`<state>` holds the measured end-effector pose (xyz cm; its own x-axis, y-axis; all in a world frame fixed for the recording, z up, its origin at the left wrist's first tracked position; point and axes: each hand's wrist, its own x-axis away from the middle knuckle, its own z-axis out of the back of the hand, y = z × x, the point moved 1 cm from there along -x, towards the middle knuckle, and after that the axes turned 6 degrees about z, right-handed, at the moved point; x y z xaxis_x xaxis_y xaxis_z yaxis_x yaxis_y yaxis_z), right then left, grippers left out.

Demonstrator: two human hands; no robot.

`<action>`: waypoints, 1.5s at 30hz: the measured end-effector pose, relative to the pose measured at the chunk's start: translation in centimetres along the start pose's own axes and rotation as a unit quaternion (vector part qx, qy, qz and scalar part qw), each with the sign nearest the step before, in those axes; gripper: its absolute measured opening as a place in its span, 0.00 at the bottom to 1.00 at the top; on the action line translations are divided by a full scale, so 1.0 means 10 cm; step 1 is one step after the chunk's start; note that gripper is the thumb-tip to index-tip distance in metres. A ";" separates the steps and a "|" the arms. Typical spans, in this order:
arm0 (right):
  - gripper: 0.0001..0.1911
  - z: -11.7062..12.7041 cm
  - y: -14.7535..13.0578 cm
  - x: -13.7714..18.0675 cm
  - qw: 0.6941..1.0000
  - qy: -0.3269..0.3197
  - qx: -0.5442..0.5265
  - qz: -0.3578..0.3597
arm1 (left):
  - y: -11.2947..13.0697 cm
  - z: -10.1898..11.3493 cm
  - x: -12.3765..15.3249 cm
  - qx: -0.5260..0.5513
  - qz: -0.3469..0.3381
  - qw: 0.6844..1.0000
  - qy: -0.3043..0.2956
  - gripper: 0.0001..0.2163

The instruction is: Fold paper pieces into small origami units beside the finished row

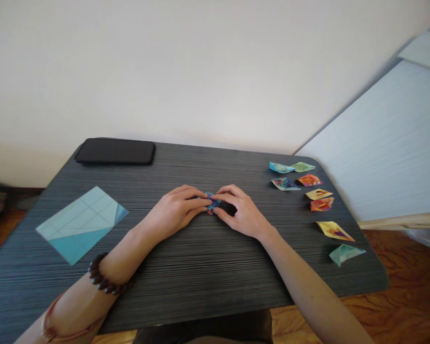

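Note:
My left hand (177,210) and my right hand (238,212) meet at the middle of the dark striped table (208,272). Between their fingertips is a small folded piece of patterned paper (212,204), blue with red. Both hands pinch it, fingers pressed together on its edges. Most of the paper is hidden by the fingers. A dark bead bracelet (105,277) and a thin cord sit on my left wrist.
A light blue creased paper sheet (80,223) lies at the left. A black phone (115,151) rests at the far left edge. Several small folded coloured paper pieces (318,194) lie along the right side. A white board (387,143) stands to the right.

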<state>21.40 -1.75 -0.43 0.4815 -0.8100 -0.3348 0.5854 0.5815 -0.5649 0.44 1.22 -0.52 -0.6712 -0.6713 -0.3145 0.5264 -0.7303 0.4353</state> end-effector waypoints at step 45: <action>0.13 -0.09 0.04 -0.05 0.990 -0.026 0.116 -0.070 | 0.07 -0.06 -0.01 -0.033 0.141 0.989 0.023 0.09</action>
<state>20.81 -1.18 -1.20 0.4138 -0.8828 -0.2223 0.7799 0.4697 -0.4136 1.19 0.68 -0.68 -0.4698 -0.8531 -0.2270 0.7233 -0.5194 0.4549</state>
